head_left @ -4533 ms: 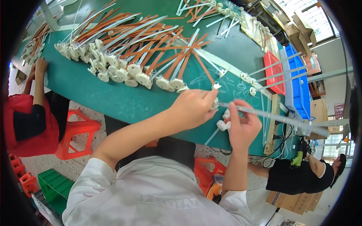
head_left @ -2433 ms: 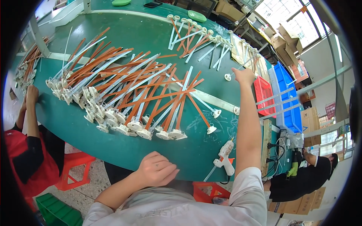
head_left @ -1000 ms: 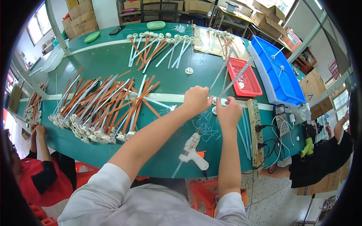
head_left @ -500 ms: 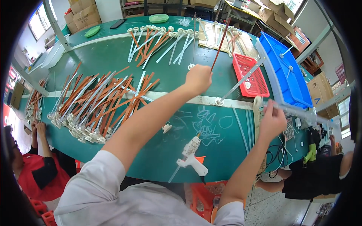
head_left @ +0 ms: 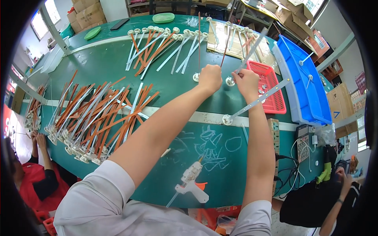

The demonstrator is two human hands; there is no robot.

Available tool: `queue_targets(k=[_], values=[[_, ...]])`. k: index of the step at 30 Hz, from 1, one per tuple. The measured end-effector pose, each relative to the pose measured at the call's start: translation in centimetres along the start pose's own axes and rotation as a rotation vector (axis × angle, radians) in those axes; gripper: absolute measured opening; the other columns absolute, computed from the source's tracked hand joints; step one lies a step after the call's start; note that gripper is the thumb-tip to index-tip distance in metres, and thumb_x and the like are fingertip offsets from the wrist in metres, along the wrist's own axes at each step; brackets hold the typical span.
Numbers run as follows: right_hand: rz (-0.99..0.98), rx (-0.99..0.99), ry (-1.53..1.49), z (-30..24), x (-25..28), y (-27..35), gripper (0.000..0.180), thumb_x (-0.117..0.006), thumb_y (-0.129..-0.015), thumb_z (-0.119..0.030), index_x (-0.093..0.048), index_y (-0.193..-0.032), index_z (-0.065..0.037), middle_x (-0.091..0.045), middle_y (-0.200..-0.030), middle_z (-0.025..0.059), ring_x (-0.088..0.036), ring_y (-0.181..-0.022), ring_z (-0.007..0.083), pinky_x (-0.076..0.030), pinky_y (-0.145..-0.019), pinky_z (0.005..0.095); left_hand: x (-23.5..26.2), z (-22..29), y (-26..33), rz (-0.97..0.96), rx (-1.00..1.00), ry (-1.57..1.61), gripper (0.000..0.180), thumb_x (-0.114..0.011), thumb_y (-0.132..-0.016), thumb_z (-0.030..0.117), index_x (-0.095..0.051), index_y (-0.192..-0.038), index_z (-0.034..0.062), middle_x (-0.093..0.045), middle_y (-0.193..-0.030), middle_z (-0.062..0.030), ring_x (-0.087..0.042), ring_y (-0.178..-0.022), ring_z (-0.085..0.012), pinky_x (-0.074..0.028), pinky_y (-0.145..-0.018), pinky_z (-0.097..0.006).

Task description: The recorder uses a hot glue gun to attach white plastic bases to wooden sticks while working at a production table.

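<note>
My left hand (head_left: 210,78), fingers closed, grips a thin reddish-brown strip (head_left: 225,53) that points up and away. Its lower end is hidden in the fist. Just left of it, another brown strip (head_left: 199,43) rises from a white round base (head_left: 196,77). My right hand (head_left: 247,83) pinches a clear strip (head_left: 254,49) near its lower end, beside a white round base (head_left: 230,82). Under my right forearm, a clear strip with dots (head_left: 260,99) slants up from its own white base (head_left: 227,119). A white glue gun (head_left: 191,183) lies near the table's front edge.
A heap of brown and clear strips with white bases (head_left: 94,118) covers the left. More lie in a row (head_left: 157,43) at the back. A red basket (head_left: 275,107) and blue tray (head_left: 303,82) stand right, near a power strip (head_left: 273,137). Other people sit at both sides.
My right hand has swung left and away from me with the clear strip and its base, and is now beside my left hand. The left hand keeps its grip on the brown strip.
</note>
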State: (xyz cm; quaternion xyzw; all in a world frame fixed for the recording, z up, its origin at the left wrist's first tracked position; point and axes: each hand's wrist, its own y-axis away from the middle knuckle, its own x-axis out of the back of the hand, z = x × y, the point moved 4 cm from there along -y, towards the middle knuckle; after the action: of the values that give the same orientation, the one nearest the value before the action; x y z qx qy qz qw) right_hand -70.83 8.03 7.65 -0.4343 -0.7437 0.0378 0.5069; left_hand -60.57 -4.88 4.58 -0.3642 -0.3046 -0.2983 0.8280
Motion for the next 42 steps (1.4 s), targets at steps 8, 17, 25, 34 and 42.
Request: queue_targets(k=[8,17,25,34,42], values=[[-0.025,-0.058,-0.076,1.9,-2.0,0.1,0.016,-0.079,-0.084,-0.016,-0.076,-0.088,-0.001,-0.074,-0.07,0.01,-0.072,-0.059,0.0172,-0.056,-0.056,0.029,1.4,1.0,0.6,-0.013,-0.024,0.035,0.023,-0.076,-0.083,0.02,-0.069,-0.08,-0.0018,-0.069,-0.077,-0.0231,-0.07,-0.079,-0.0415,-0.058,-0.073,-0.048],[0.044,-0.281,-0.223,-0.4,3.9,3.8,0.025,-0.078,-0.082,-0.009,-0.072,-0.099,0.007,-0.077,-0.089,0.0159,-0.075,-0.069,0.0178,-0.055,-0.054,0.0266,7.5,3.3,5.1,-0.006,-0.045,0.052,0.022,-0.076,-0.081,0.017,-0.066,-0.087,-0.0016,-0.068,-0.077,-0.0222,-0.071,-0.079,-0.0377,-0.056,-0.071,-0.047],[0.147,-0.283,-0.707,-5.6,7.1,15.6,0.033,-0.075,-0.086,-0.008,-0.065,-0.114,0.005,-0.074,-0.091,0.0132,-0.073,-0.076,0.0175,-0.055,-0.063,0.0279,34.3,5.6,22.3,0.039,-0.406,0.21,0.019,-0.082,-0.074,0.008,-0.072,-0.09,0.0056,-0.067,-0.073,-0.006,-0.063,-0.061,-0.0186,-0.047,-0.054,-0.029],[0.237,-0.178,0.026,-4.5,2.0,10.6,0.013,-0.076,-0.085,-0.018,-0.075,-0.088,-0.004,-0.071,-0.071,0.0132,-0.071,-0.065,0.0252,-0.053,-0.065,0.0356,40.6,-3.5,35.7,0.218,-0.149,0.15,0.011,-0.075,-0.072,-0.002,-0.066,-0.078,0.0022,-0.063,-0.066,-0.0059,-0.057,-0.053,-0.017,-0.04,-0.048,-0.028],[0.235,-0.181,0.252,-1.2,-0.3,6.1,0.021,-0.075,-0.086,-0.024,-0.073,-0.091,-0.003,-0.073,-0.078,0.0169,-0.071,-0.074,0.0361,-0.054,-0.073,0.0457,39.4,-6.5,41.7,0.221,0.093,0.234,0.01,-0.071,-0.073,-0.006,-0.064,-0.075,0.0011,-0.063,-0.065,-0.0079,-0.058,-0.056,-0.019,-0.041,-0.051,-0.029]])
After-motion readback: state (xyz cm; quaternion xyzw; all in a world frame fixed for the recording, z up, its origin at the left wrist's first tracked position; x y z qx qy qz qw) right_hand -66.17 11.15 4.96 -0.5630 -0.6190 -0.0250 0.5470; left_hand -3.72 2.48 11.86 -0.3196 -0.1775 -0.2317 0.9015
